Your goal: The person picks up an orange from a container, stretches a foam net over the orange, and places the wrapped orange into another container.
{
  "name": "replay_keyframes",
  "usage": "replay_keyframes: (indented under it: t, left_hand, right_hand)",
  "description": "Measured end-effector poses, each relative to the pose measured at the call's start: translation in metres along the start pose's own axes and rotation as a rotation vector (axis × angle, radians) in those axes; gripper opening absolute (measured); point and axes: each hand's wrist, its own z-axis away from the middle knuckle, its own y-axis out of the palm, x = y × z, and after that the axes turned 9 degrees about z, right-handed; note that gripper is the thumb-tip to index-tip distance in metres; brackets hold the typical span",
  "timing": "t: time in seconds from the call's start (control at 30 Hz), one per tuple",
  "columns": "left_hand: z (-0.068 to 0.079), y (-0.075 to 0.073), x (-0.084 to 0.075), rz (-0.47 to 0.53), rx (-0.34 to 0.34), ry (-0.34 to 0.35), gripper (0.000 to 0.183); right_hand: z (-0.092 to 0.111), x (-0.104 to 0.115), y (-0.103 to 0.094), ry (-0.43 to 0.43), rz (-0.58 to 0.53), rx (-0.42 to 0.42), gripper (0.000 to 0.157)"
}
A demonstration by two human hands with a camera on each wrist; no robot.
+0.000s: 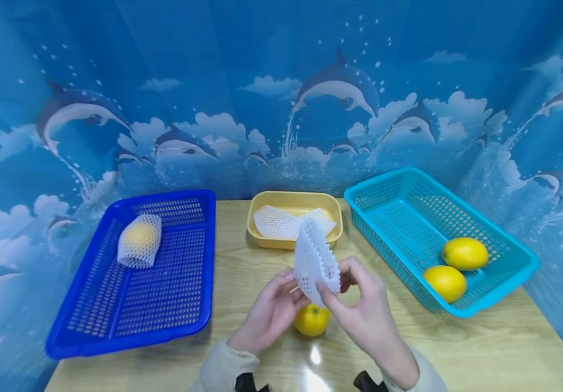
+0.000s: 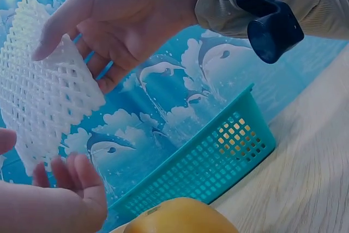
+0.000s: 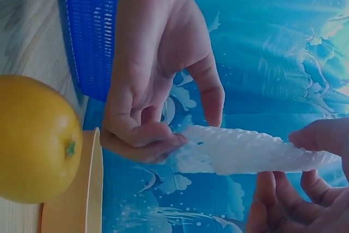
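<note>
A white foam net sleeve [image 1: 313, 261] is held up in front of me, over the table. My right hand [image 1: 367, 310] pinches it, with the thumb [image 1: 328, 294] on the near side and the fingers behind. My left hand [image 1: 267, 313] is at the sleeve's lower left edge, its loosely bent fingertips touching the mesh in the right wrist view and its thumb apart from them. Below the hands a yellow lemon [image 1: 312, 321] lies on the table; its small green stem end [image 3: 70, 148] shows in the right wrist view.
At left, a blue basket [image 1: 209, 272] holds a yellow fruit in a foam net [image 1: 140, 239]. More white nets [image 1: 276, 222] lie in a yellow tray [image 1: 281, 243] at the back. Two lemons [image 1: 465, 253] sit in the teal basket [image 1: 379, 245] at right. A dolphin-print curtain [image 1: 262, 81] hangs behind.
</note>
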Motion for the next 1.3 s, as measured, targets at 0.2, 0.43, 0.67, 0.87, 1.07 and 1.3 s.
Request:
replay_keyframes:
  t: [0.2,0.43,0.67,0.87,1.07,1.3]
  left_hand:
    - [0.000,-0.001,-0.002,0.030,-0.003,0.015,0.039]
    - [0.002,0.003,-0.004,0.113,0.031,-0.011,0.055]
    - [0.006,0.003,-0.003,0.137,0.114,-0.025,0.033]
    - [0.007,-0.001,-0.004,0.134,0.254,-0.088,0.038]
    - [0.009,-0.001,-0.004,0.131,0.275,-0.089,0.039]
    - [0.012,-0.001,-0.003,0.057,0.251,-0.093,0.033]
  right_hand:
    - [0.005,-0.002,0.003,-0.047,0.014,-0.002,0.033]
    - [0.012,-0.003,0.000,0.081,-0.105,0.133,0.037]
    - [0.010,-0.026,-0.009,0.167,-0.723,0.444,0.046]
    - [0.010,-0.040,-0.010,0.422,-1.076,0.500,0.029]
    - [0.014,-0.044,-0.003,0.743,-1.052,0.611,0.033]
    - [0.018,-0.051,0.008,0.875,-1.399,0.694,0.050]
